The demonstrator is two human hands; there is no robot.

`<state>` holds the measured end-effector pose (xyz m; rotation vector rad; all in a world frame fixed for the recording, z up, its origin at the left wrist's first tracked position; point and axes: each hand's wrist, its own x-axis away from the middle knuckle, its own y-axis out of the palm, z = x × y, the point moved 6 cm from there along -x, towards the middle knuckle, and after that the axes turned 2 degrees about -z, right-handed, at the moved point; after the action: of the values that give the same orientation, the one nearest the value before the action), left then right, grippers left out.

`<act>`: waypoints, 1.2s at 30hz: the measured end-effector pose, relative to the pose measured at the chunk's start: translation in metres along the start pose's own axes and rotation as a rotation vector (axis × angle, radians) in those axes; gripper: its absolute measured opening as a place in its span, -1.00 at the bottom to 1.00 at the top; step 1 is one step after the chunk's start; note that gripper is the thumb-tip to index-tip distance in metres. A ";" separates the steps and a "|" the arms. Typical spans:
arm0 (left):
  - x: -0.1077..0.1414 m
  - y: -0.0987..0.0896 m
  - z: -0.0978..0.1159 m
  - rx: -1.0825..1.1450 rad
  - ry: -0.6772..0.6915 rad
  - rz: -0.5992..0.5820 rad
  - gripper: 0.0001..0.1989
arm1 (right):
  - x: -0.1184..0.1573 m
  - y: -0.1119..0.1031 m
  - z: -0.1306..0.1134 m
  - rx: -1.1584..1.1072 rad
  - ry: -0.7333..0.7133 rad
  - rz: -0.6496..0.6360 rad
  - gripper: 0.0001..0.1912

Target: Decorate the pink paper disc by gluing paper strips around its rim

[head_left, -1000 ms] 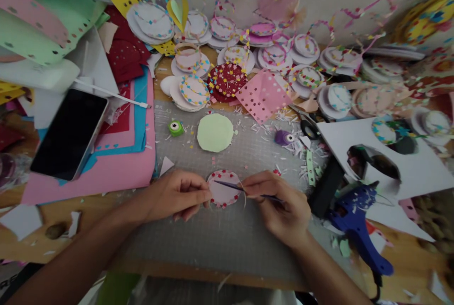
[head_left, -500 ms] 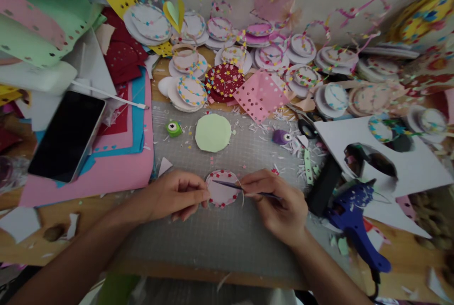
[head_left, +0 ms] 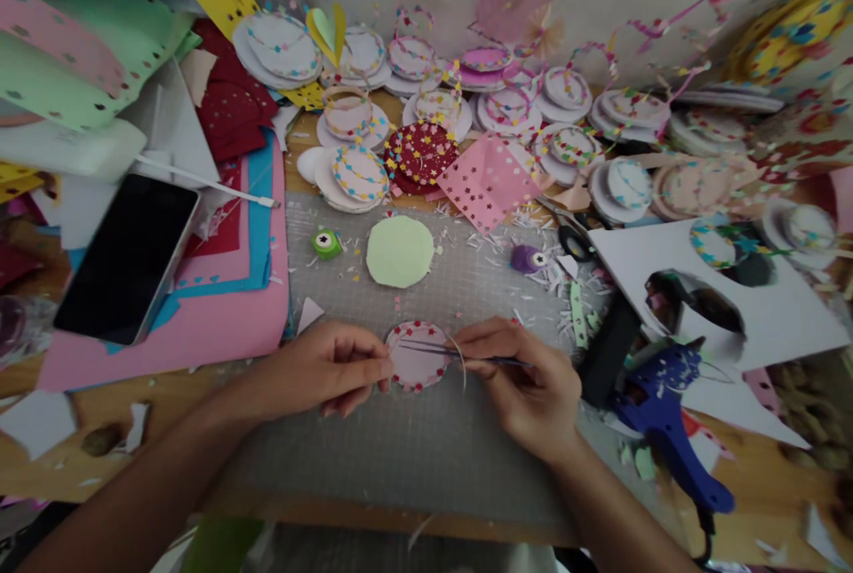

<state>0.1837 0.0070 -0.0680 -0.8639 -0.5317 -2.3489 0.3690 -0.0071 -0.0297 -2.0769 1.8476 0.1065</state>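
Low in the middle of the head view lies a small pale pink paper disc [head_left: 418,365], its rim dotted with red and pink stars. My left hand [head_left: 350,366] pinches the disc's left edge between thumb and fingers. My right hand [head_left: 526,378] grips dark tweezers [head_left: 426,347], whose slim prongs reach left over the disc with a gap between them. A thin, curved white strand [head_left: 464,369] hangs beside my right fingertips; whether they hold it I cannot tell. Beyond the disc rests a light green paper round [head_left: 400,250].
A green punch [head_left: 326,242] and a purple punch [head_left: 528,258] stand on the grey cutting mat [head_left: 373,466] among paper scraps. To the right are scissors [head_left: 574,240] and a blue glue gun [head_left: 666,413]. A phone [head_left: 126,258] lies left on coloured sheets. Decorated paper hats [head_left: 360,171] line the back.
The tweezers' prongs have spread apart over the disc. The white strand has shifted slightly to the right. My left hand stays nearly still at the disc's edge.
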 end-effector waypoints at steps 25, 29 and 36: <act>-0.001 -0.001 -0.001 0.007 0.003 0.006 -0.69 | -0.003 0.004 -0.007 0.053 -0.102 -0.076 -0.67; -0.001 -0.001 -0.001 0.006 0.003 0.006 -0.68 | -0.004 0.003 -0.008 0.059 -0.089 -0.059 -0.72; -0.001 -0.002 -0.003 0.015 0.016 -0.004 -0.67 | -0.004 0.000 -0.007 0.056 -0.071 -0.028 -0.76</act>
<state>0.1815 0.0072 -0.0708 -0.8374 -0.5449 -2.3504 0.3667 -0.0055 -0.0217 -2.0334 1.7596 0.1188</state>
